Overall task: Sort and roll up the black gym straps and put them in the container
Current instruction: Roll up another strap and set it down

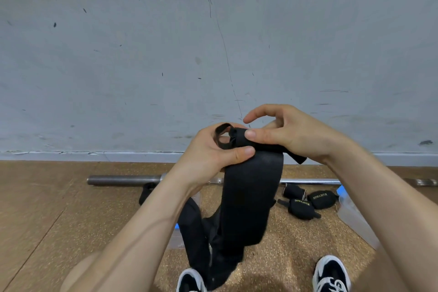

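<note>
A wide black gym strap [251,192] hangs from both hands down to the floor between my feet. My left hand [213,152] grips its top end, where a small thumb loop [222,136] sticks up. My right hand [291,133] pinches the same rolled top edge with thumb and fingers. Three rolled black straps [305,199] lie on the floor to the right. A clear plastic container [355,218] with a blue part lies at the right, partly behind my right forearm. Another clear container [176,238] sits behind my left forearm, mostly hidden.
A steel barbell [123,179] lies along the base of the grey wall [166,54]. One more black strap [145,191] rests beside it on the left. The floor is cork-like matting. My two black-and-white shoes [331,275] are at the bottom edge.
</note>
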Available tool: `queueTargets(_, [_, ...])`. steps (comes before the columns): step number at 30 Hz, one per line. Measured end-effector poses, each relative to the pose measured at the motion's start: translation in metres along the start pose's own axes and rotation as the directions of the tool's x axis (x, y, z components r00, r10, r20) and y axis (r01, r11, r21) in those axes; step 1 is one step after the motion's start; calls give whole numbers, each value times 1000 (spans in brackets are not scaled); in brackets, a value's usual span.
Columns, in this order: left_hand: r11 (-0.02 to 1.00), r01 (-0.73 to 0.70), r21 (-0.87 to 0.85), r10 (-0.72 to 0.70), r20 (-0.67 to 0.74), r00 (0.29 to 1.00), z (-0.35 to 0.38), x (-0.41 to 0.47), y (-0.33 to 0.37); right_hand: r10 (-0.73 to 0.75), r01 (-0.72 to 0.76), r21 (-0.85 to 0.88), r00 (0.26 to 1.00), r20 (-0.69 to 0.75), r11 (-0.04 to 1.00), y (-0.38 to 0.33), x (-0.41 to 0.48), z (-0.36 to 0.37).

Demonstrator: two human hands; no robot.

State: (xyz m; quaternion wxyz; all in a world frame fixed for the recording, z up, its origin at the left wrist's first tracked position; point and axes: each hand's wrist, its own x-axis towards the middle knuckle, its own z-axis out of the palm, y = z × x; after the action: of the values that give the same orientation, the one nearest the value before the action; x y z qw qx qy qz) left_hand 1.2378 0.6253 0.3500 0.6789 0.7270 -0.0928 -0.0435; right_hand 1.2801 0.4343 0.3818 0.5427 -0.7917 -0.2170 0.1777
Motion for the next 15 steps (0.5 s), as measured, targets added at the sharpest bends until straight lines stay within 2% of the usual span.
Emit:
queueTargets(5, [999, -14, 33, 15, -22, 1000, 17, -2, -2, -58, 68, 77, 991, -125, 995, 5, 8, 21])
queueTargets(8, [997, -61, -38, 57, -102, 993, 21, -2, -1, -47, 72, 84, 963, -266, 994, 9, 14, 21])
queueTargets(10, [994, -90, -64, 79, -157, 984, 22, -2, -2, -115, 118, -22, 890, -442, 993, 12, 17, 19])
queueTargets(12, [989, -112, -97, 88, -222, 971, 21, 0, -2, -268, 157, -229, 740, -616, 961, 10, 13, 15])
queueTargets(13, [985, -122, -122, 87, -261, 961, 20, 1, -3, -300, 148, -279, 699, -649, 949, 7, 9, 12])
queueTargets(14, [980, -130, -153, 81, -293, 953, 19, 2, -3, -273, 100, -294, 720, -639, 951, 3, 6, 8])
queueTargets(15, [973, -136, -185, 71, -320, 945, 18, 3, -2, -188, 15, -289, 792, -581, 957, 1, 4, 5])
